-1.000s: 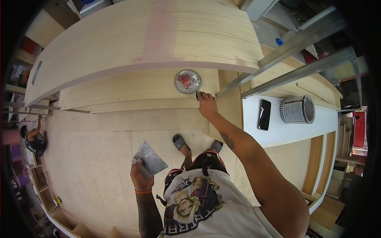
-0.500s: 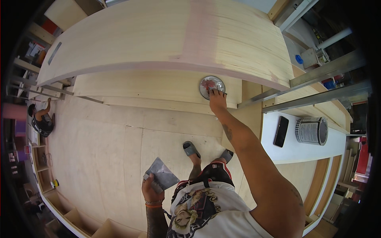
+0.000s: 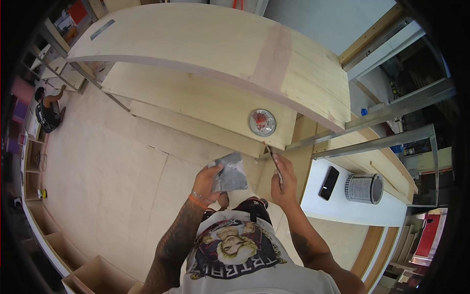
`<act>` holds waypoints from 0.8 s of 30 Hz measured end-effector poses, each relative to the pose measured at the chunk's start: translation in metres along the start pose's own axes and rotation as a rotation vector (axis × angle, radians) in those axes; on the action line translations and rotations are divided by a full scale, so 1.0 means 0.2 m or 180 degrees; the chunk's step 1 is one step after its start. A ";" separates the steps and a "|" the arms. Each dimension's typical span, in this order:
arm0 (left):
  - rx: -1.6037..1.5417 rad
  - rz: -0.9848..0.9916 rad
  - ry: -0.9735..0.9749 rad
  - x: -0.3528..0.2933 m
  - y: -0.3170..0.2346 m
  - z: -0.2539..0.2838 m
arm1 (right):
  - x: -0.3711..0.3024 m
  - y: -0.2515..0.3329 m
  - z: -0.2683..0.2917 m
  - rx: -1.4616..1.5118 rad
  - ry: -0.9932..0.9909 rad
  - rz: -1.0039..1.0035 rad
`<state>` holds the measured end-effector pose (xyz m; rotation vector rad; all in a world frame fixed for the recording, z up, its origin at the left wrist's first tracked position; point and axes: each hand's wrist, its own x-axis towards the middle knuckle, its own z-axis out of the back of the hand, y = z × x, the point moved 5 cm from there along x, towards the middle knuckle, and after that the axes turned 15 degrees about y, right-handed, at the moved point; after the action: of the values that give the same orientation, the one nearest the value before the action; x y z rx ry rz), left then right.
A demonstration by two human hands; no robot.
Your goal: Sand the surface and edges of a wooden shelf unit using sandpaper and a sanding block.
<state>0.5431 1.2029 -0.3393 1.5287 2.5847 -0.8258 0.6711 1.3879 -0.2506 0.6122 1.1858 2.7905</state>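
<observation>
My left hand (image 3: pixel 206 181) grips a flat, square grey metal plate (image 3: pixel 230 172), smeared on its surface, in front of my body. To the right of it, my right hand (image 3: pixel 285 182) is wrapped round a thin putty knife (image 3: pixel 274 159) seen nearly edge-on, with reddish stuff at its tip. Plate and knife are apart. A little beyond the knife tip, a round metal tin lid (image 3: pixel 269 131) with soft red filler (image 3: pixel 261 120) in its middle lies on the lower wooden shelf (image 3: pixel 205 103). Neither hand touches the lid.
Above that shelf runs a long plywood board (image 3: pixel 196 36) with a pink filler band (image 3: pixel 274 54). Metal bars (image 3: pixel 382 144) jut out at the right. A phone (image 3: pixel 329 183) and a tin can (image 3: pixel 364 188) stand on a white surface. Someone crouches far left (image 3: pixel 47 110).
My right hand has drawn back from the tin lid toward me with the putty knife. My left hand has lifted the plate up and to the right, closer to it. The view has turned.
</observation>
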 end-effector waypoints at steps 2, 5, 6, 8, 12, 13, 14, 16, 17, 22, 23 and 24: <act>-0.0035 0.0505 0.0541 0.09 0.03 -0.10 | -0.03 0.14 0.06 -0.0368 0.0235 0.0076; 0.0216 0.0643 0.0847 0.17 0.04 -0.23 | -0.06 0.24 0.15 -0.1149 0.0875 0.0126; 0.0217 0.0729 0.0896 0.19 0.07 -0.24 | -0.08 0.24 0.16 -0.1536 0.1341 0.0137; 0.1297 0.0767 0.0700 0.24 0.08 -0.24 | -0.12 0.24 0.26 -0.1631 0.1365 0.0082; 0.1385 0.0745 0.0972 0.25 0.14 -0.33 | -0.19 0.32 0.37 -0.1761 0.1066 0.0187; 0.1625 0.0788 0.1077 0.24 0.17 -0.34 | -0.23 0.32 0.35 -0.1777 0.1341 0.0052; 0.1891 0.0784 0.1163 0.27 0.19 -0.34 | -0.24 0.30 0.32 -0.1800 0.1598 -0.0043; 0.1632 0.0564 0.1156 0.29 0.27 -0.31 | -0.26 0.34 0.35 -0.2010 0.1149 -0.0002; 0.1481 0.0678 0.1087 0.29 0.29 -0.33 | -0.27 0.34 0.34 -0.1985 0.1086 -0.0101; 0.0549 0.1151 0.1134 0.23 0.48 -0.38 | -0.39 0.41 0.37 -0.1786 0.0665 -0.0309; 0.0575 0.1050 0.1133 0.22 0.47 -0.38 | -0.42 0.43 0.38 -0.1682 0.0298 -0.0435; 0.0216 0.1470 0.1148 0.20 0.50 -0.39 | -0.42 0.44 0.34 -0.1678 0.0291 -0.0332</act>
<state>0.6227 1.3089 -0.3270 2.3557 2.2551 -0.6379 0.7830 1.3567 -0.1742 0.3652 0.4294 2.8784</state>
